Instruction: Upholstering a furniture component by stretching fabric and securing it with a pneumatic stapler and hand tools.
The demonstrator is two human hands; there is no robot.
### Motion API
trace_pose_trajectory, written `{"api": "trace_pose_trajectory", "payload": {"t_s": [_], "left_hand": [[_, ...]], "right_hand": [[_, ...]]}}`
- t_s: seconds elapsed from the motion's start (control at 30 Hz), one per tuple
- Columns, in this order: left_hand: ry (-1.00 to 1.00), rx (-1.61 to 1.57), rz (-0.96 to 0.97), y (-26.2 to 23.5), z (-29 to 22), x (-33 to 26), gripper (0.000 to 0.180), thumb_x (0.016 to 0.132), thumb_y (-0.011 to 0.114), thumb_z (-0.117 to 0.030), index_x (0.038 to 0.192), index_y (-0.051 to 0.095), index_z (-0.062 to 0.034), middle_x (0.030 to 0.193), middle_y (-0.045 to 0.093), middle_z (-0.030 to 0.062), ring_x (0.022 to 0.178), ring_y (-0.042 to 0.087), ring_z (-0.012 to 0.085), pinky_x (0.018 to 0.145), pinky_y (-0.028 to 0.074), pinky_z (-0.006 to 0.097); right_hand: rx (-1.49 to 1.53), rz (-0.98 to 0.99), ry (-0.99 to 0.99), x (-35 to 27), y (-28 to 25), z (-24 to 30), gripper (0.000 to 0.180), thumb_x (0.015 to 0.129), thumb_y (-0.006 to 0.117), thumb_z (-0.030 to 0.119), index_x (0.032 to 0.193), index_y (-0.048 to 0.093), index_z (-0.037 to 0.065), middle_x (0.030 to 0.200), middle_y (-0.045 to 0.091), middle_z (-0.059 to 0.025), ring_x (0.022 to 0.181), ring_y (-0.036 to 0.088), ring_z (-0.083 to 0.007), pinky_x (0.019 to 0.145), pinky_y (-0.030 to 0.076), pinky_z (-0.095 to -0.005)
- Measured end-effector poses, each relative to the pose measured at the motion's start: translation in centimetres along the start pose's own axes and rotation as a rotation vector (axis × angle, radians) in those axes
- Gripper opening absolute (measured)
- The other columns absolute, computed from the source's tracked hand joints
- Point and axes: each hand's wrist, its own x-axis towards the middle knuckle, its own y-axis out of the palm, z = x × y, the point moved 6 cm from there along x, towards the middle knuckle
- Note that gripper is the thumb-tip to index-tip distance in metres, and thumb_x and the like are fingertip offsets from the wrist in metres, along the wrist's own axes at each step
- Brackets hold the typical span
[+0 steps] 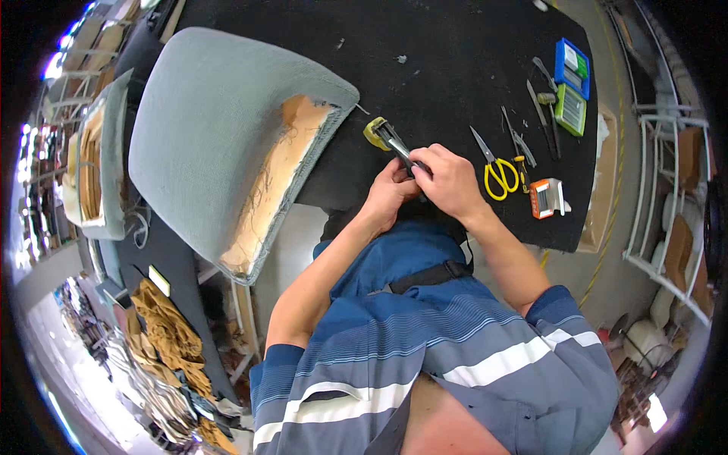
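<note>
Near the table's front edge, both my hands are closed around a staple gun (391, 139) with a yellow-wrapped head and a dark metal body. My left hand (390, 196) grips its lower end from the left. My right hand (447, 180) has its fingers pressed on the same end from the right; what lies under the fingertips is hidden. To the left rests a large grey fabric-covered cushion panel (220, 114), its cut-out showing tan backing (277, 174) and loose threads. Right of my hands lie yellow-handled scissors (498, 176) with their blades pointing away.
An orange-and-white box of staples (546, 199) stands beside the scissors. Farther right are a small hammer (547, 106), a green box (571, 111) and a blue box (572, 68) on the black tabletop (447, 76). A second grey panel (114, 152) stands at far left.
</note>
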Motion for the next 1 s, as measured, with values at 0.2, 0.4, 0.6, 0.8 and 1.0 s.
{"api": "trace_pose_trajectory", "payload": {"t_s": [0.2,0.4,0.6,0.8,1.0], "left_hand": [[0.139,-0.012,-0.037,-0.5,-0.8,-1.6,0.063,0.083,0.068,0.006,0.141,0.045,-0.0028,0.124,0.062,0.0098,0.113,0.062,0.0195,0.097,0.051,0.033],[0.257,0.171,-0.060,-1.3,-2.2,-3.8,0.062,0.085,0.072,0.001,0.141,0.046,-0.0029,0.122,0.063,0.0101,0.114,0.061,0.0193,0.099,0.050,0.034],[0.502,0.258,-0.148,-3.7,-3.3,-5.0,0.034,0.107,0.054,-0.030,0.110,0.068,0.0011,0.109,0.070,0.0105,0.103,0.064,0.0159,0.091,0.052,0.031],[0.192,-0.315,-0.297,-7.8,-2.5,-4.9,0.085,0.100,0.025,-0.074,0.087,0.062,0.0006,0.077,0.067,0.0125,0.065,0.070,0.0263,0.066,0.057,0.037],[0.104,-0.397,-0.141,-8.9,-1.9,-3.2,0.072,0.100,0.038,-0.069,0.100,0.064,-0.0018,0.091,0.071,0.0132,0.082,0.071,0.0255,0.075,0.056,0.037]], "right_hand": [[-0.179,-0.035,-0.026,2.1,2.8,1.8,0.016,0.087,0.067,0.012,0.102,0.071,0.007,0.091,0.066,-0.0124,0.079,0.068,-0.0346,0.067,0.054,-0.0429],[0.380,-0.127,0.068,4.1,4.2,-0.5,0.028,0.095,0.066,0.017,0.118,0.071,0.002,0.099,0.072,-0.0093,0.087,0.069,-0.0208,0.083,0.054,-0.0344],[0.998,0.406,0.863,2.6,12.2,-5.3,0.052,0.108,0.041,0.049,0.113,0.067,0.005,0.074,0.058,0.0022,0.060,0.055,-0.0082,0.056,0.047,-0.0235],[0.477,0.349,0.414,2.9,10.6,-0.3,0.025,0.101,0.060,0.027,0.104,0.059,0.002,0.085,0.061,-0.0011,0.070,0.056,-0.0086,0.065,0.048,-0.0259],[0.421,0.220,0.419,4.2,7.4,0.9,0.026,0.093,0.070,0.015,0.109,0.058,0.000,0.090,0.065,-0.0041,0.074,0.060,-0.0101,0.069,0.050,-0.0273]]}}
